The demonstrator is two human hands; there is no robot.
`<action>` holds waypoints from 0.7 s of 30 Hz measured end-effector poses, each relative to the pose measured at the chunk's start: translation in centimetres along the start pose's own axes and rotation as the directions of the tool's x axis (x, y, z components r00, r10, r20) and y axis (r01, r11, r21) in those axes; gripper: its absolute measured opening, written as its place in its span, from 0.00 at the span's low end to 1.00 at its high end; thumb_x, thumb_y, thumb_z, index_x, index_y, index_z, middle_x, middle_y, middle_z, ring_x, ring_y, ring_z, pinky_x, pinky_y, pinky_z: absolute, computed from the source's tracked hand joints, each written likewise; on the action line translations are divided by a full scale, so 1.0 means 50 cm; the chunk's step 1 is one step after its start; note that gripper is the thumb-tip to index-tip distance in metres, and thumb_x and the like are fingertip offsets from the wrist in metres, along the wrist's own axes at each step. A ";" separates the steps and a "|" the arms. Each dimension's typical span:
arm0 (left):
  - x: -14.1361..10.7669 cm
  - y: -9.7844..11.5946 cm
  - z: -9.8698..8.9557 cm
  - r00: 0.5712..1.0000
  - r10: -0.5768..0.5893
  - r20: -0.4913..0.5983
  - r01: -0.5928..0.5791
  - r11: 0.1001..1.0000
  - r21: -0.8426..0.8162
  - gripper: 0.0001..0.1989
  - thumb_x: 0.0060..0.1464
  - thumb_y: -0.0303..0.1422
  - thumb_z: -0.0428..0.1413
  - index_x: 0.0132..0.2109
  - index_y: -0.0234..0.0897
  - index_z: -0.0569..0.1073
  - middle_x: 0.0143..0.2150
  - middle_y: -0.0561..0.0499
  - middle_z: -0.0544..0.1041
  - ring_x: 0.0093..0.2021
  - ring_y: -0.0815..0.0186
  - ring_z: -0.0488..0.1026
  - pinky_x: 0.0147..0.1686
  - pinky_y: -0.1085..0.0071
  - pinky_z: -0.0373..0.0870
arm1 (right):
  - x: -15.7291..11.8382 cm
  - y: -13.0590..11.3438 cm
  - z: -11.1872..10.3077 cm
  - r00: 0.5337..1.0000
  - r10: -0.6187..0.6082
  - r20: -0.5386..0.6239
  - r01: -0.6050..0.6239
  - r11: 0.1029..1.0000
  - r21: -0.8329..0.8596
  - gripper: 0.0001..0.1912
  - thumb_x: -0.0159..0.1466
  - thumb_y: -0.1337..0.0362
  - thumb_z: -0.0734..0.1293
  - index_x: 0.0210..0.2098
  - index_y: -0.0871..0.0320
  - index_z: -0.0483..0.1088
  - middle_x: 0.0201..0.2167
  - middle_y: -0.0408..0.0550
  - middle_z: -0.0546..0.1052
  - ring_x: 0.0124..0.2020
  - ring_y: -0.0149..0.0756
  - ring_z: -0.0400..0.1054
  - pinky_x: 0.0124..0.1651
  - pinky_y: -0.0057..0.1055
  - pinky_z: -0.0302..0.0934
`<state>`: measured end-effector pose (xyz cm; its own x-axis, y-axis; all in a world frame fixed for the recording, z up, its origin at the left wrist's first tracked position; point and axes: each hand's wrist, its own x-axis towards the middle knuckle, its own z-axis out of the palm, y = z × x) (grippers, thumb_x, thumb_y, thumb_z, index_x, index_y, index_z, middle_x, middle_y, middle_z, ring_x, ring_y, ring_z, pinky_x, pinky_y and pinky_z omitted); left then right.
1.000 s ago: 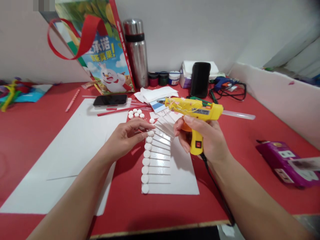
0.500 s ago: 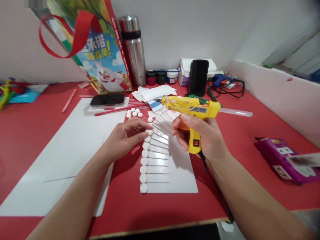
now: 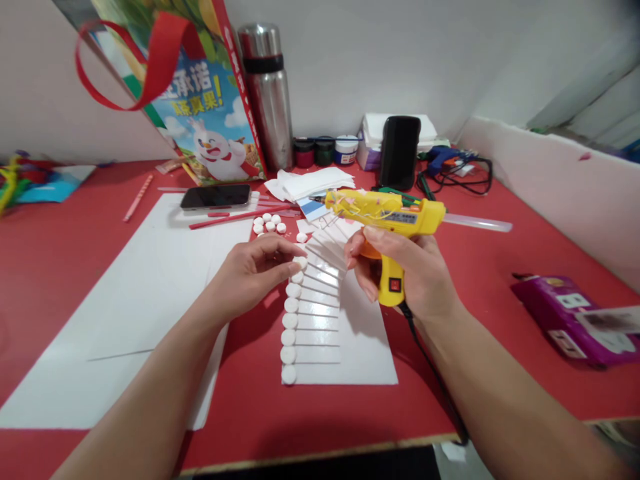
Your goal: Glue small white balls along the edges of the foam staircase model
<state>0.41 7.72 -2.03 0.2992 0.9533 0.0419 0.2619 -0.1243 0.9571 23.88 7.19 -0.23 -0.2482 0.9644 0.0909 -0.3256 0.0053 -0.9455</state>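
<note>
Back from table's [image 3: 320, 420] near edge: left hand [image 3: 247, 273] pinching white disc [image 3: 302, 263] (press level), right hand [image 3: 425, 277] gripping glue gun [image 3: 393, 223].

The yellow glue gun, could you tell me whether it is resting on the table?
No, the right hand holds the yellow glue gun up by its handle.

At the table's [image 3: 500, 267] back, the bottle [image 3: 274, 107] stands between bag [image 3: 217, 143] and jars [image 3: 324, 153]. Discs [image 3: 289, 321] line the card's [image 3: 365, 357] left edge; a packet [image 3: 557, 317] lies well to the right.
</note>
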 end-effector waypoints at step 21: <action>0.005 -0.005 -0.001 0.997 0.070 0.011 -0.071 0.996 0.049 0.08 0.61 0.35 0.61 0.45 0.38 0.81 0.43 0.47 0.78 0.42 0.62 0.74 0.43 0.65 0.69 | -0.001 -0.003 0.005 1.000 -0.001 -0.010 0.001 1.000 -0.010 0.14 0.64 0.57 0.71 0.26 0.59 0.75 0.24 0.45 0.77 0.12 0.26 0.65 0.14 0.24 0.54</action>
<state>0.36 8.03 -2.25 0.3274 0.9390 0.1058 0.2847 -0.2048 0.9365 23.71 7.07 -0.03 -0.2391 0.9669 0.0889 -0.3165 0.0090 -0.9486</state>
